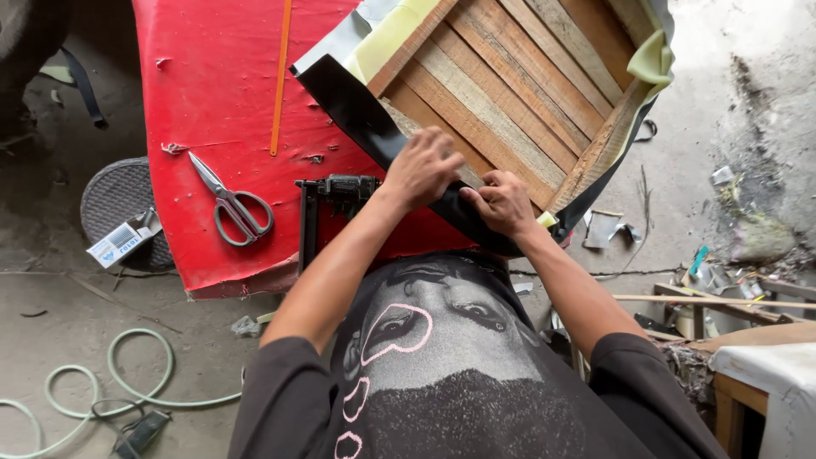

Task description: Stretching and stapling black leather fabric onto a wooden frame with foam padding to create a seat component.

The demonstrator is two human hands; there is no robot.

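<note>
Head view — both hands' grip pinches glossy black vinyl [365, 119] over slatted wooden frame [510, 76]: left hand [422, 168], right hand [501, 202].

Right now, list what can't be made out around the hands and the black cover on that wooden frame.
- Left hand, head view: its fingertips curl into the black cover, so the grip is hidden.
- Right hand: palm side turned away.
- Staple gun: front end hidden behind the left forearm.
- Wooden frame: far end cut off by the top edge.
- Near edge of the cover: hidden by both hands.
</note>
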